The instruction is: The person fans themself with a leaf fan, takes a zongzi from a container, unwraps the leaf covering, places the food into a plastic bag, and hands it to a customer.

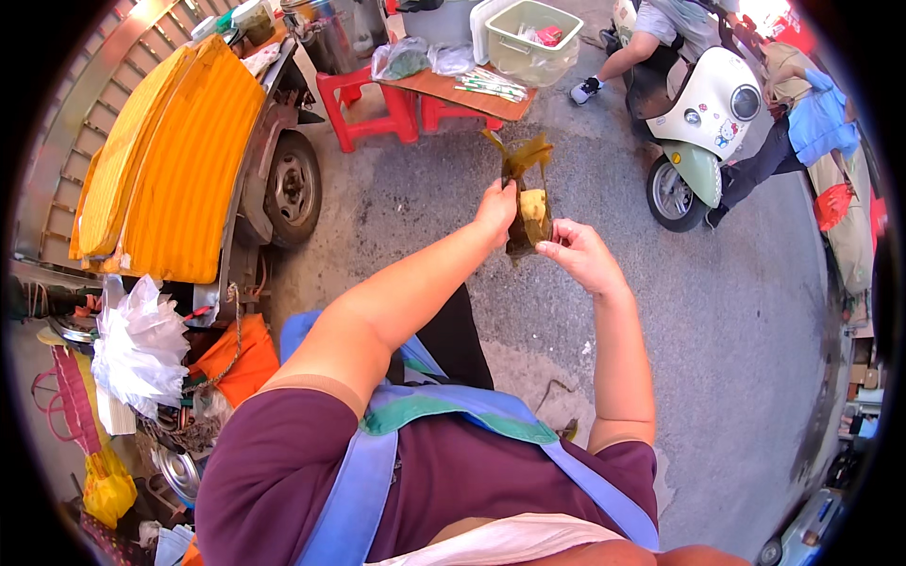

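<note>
Out in front of my body, both hands hold a piece of food partly wrapped in dark leaves. The pale yellow food, possibly a sticky rice dumpling, shows between the sides of the brown-green leaf wrapper. My left hand grips the wrapper's left side, its fingertips partly hidden behind the leaf. At the lower right edge, my right hand pinches the wrapper between thumb and fingers. Loose leaf ends stick up above the food. A blue apron with green trim covers my front.
Ahead stands a brown board with drinking straws, plastic bags and a clear tub, near a red stool. At left is a wheeled cart with yellow padding and white plastic bags. A person sits on a scooter; another walks beside it.
</note>
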### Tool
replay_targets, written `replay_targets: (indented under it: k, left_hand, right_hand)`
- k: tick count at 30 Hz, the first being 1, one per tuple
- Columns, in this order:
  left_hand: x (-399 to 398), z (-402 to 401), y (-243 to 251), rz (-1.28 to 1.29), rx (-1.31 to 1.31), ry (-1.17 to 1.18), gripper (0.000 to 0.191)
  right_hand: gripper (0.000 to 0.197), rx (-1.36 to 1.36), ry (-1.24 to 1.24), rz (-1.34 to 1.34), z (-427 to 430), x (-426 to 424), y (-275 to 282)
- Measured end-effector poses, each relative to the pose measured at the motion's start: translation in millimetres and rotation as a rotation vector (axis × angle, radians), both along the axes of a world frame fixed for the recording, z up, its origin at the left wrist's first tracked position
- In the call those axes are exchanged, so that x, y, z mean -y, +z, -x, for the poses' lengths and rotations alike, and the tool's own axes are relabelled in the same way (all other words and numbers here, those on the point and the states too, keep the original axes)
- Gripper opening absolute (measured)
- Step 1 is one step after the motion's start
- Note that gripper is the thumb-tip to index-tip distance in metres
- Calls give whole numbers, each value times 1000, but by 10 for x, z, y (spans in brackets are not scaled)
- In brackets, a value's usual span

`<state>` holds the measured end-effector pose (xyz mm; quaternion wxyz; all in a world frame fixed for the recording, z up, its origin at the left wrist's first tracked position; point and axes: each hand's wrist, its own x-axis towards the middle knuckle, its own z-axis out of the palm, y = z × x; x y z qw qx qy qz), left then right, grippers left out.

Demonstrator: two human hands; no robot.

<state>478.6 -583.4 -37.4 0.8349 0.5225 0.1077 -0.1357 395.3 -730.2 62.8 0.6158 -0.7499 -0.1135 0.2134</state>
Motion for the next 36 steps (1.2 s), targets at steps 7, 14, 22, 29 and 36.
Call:
replay_targets:
  k: [7, 14, 22, 29, 36]
  left_hand:
    - [-354, -357, 159, 161, -43, 102, 22]
    - [-476, -256, 370, 250, -82, 267, 26]
    - [-631, -268, 429, 274, -91, -108, 21]
    - [-431, 71, 590, 239, -205, -451, 21]
    - [-452, 163, 561, 261, -175, -377, 23]
  right_hand:
    - [5, -177, -256, -79, 790, 654, -947]
    - [5, -591, -527, 90, 2425, 1414, -2320]
    - [40, -246, -314, 544, 1628, 1138, -1925]
    - [63, 539, -348, -20, -194, 260, -86]
    - [18, 193, -147, 137, -414, 265, -547]
